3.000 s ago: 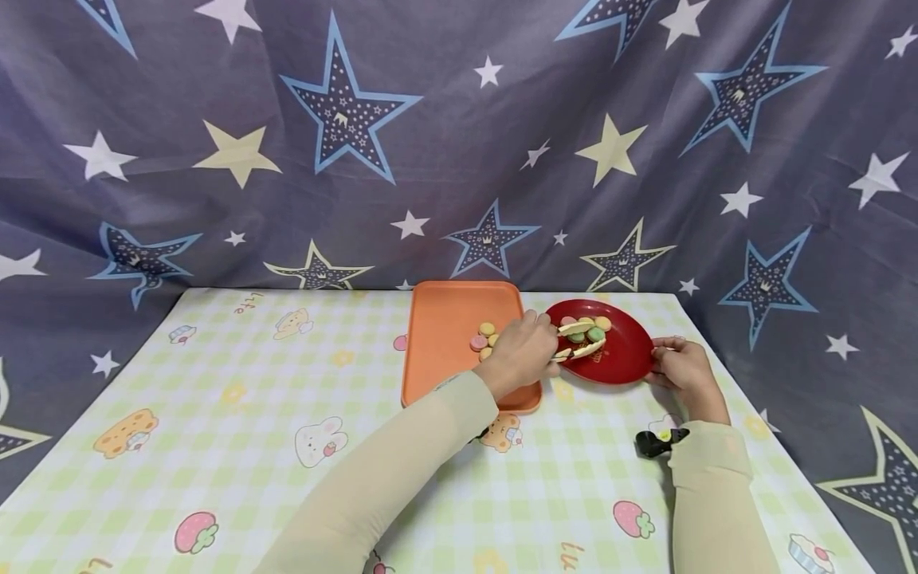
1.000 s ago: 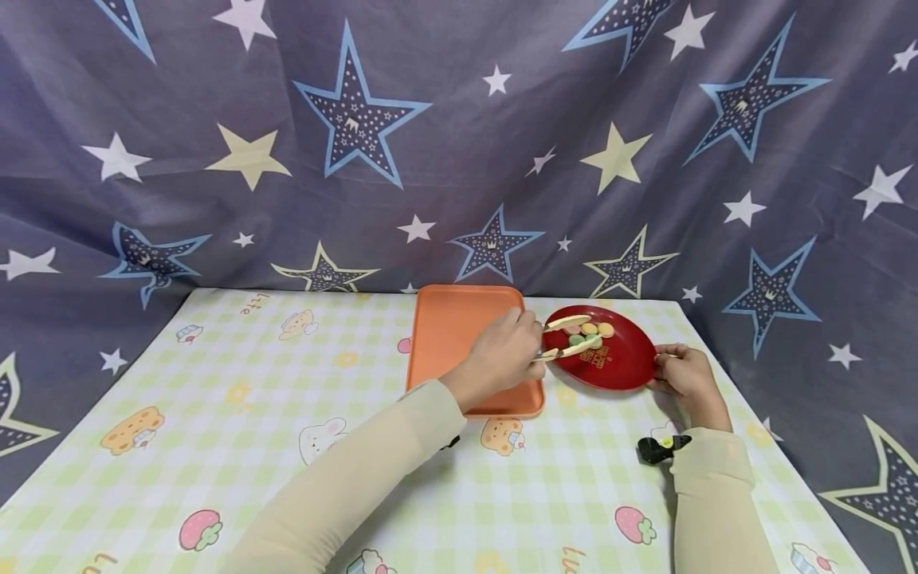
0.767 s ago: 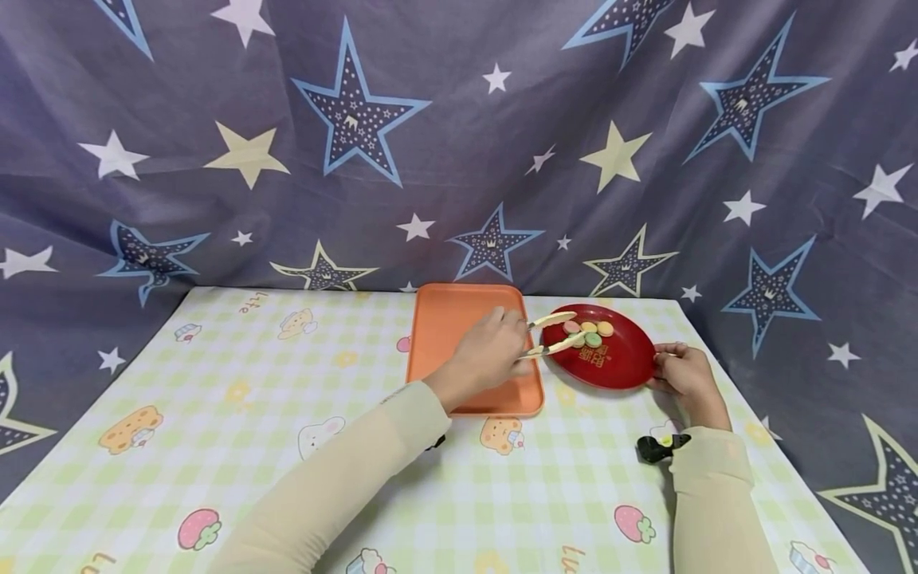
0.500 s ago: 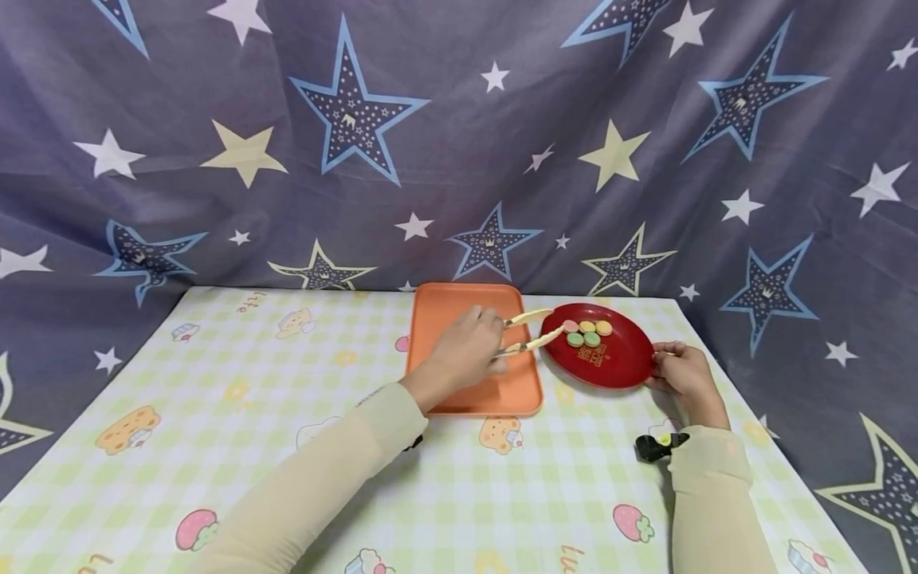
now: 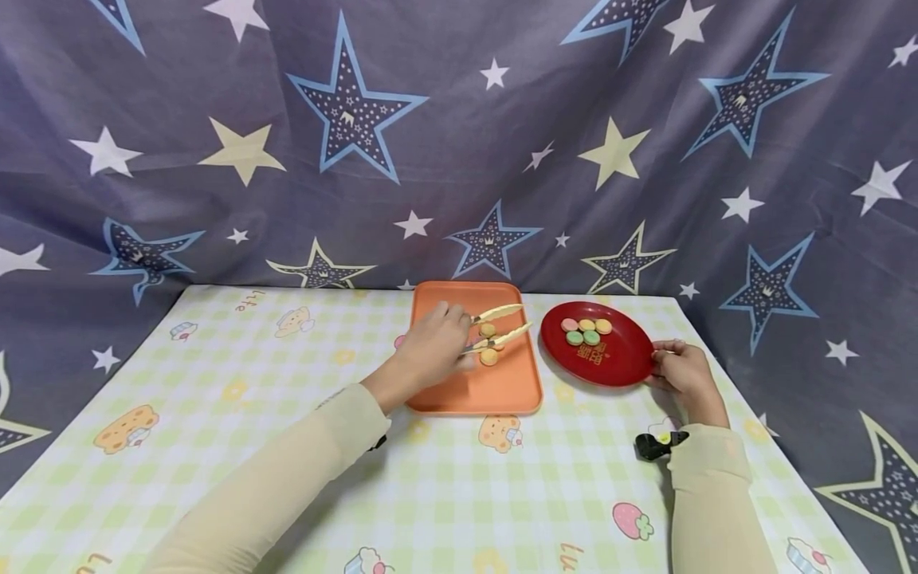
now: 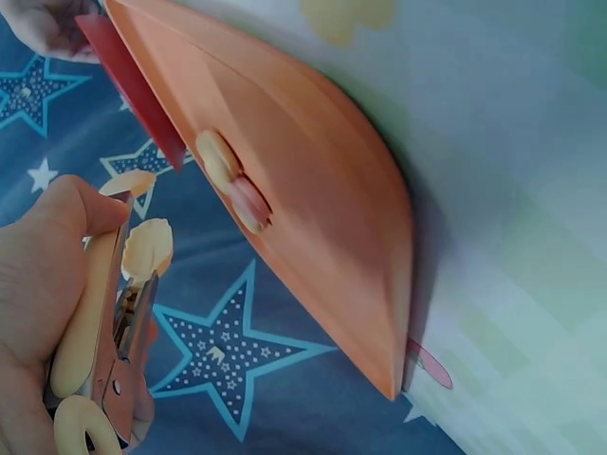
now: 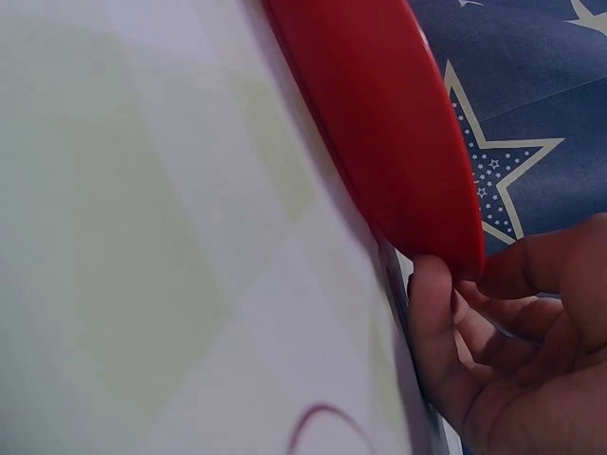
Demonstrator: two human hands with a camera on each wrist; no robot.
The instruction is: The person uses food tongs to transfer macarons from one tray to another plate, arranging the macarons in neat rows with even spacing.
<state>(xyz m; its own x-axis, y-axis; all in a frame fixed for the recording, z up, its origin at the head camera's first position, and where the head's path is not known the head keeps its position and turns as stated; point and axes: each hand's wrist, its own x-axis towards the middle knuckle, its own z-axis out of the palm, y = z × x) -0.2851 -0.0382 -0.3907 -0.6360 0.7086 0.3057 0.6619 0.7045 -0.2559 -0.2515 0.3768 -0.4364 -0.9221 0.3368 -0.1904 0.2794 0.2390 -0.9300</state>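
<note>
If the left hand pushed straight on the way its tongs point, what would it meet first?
Probably the red plate: in the head view its rim lies just past the tongs. Height is unclear; they might catch the orange tray first.

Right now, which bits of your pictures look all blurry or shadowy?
Head view: mostly clear, with a soft shadow beside the left sleeve on the cloth; left wrist view: the cloth looks hazy, and the tray casts a shadow; right wrist view: the cloth's checks are smudgy, and the plate gleams along its rim.

left fingers [image 6: 83,204] curled, right fingers [image 7: 531,263] pinching, both arms [image 5: 287,470] stretched forward.
</note>
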